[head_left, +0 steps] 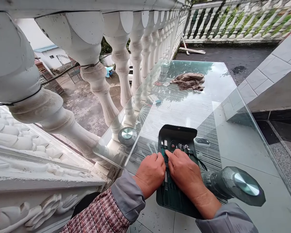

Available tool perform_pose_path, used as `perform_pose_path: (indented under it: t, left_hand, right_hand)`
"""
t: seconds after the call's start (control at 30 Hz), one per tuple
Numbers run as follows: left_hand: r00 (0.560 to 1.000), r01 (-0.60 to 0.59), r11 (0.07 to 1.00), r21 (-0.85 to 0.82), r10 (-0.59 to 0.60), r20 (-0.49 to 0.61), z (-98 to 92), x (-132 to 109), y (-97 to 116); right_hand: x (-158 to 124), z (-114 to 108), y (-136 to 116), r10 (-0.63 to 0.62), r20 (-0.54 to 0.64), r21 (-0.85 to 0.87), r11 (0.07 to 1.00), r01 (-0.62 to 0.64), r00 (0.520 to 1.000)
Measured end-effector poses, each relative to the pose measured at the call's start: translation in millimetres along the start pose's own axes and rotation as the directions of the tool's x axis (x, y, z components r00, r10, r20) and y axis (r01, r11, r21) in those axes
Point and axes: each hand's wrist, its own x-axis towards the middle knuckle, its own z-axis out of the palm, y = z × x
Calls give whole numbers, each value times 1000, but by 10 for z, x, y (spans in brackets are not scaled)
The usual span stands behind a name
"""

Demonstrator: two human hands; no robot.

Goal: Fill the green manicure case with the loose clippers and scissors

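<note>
A dark green manicure case [178,132] lies unfolded on the glass table, its far flap raised. Slim metal tools [164,143] and what look like nail clippers [183,147] sit under its straps. My left hand [150,173] is closed at the case's left side, fingertips at a strap by the slim tools; whatever it pinches is hidden. From the right, my right hand [184,171] reaches over the case, fingers curled, its index fingertip touching the same strap. The palm covers the middle of the case, and I cannot make out anything in its grip.
On the glass table [232,142] lie a crumpled brown cloth [189,81], a small box [154,99] and a dark oval object [202,141]. Thick table legs [242,186] show through the glass. A white balustrade [122,61] runs along the left, close to the table's edge.
</note>
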Motion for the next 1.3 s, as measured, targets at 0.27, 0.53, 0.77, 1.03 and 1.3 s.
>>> perform_pose_path:
  t: [0.27,0.53,0.77,1.03,1.3]
  left_hand:
    - [999,-9,1000,16,9,-31,16,3,4]
    - [999,25,998,-59,-23,36,-103,19,-44]
    - [1000,0,998,-59,-1,-8,-144,73,-57]
    - [999,-36,999,-38,35,-15,-64,134,-28]
    - [1000,-23,998,-59,23,6,-95,145,-73]
  right_hand:
    - [-1,-22,-17,-6,11,81,997,5,1000]
    - [-2,-388,192,222,-227,413,904,-113,948]
    - [-231,-439,483,277,-207,391,902,-180,938]
    - [-451,-307,683,225,-139,293,940,-177,964]
    - [-484,-260,662,214,-72,278,942,-187,974]
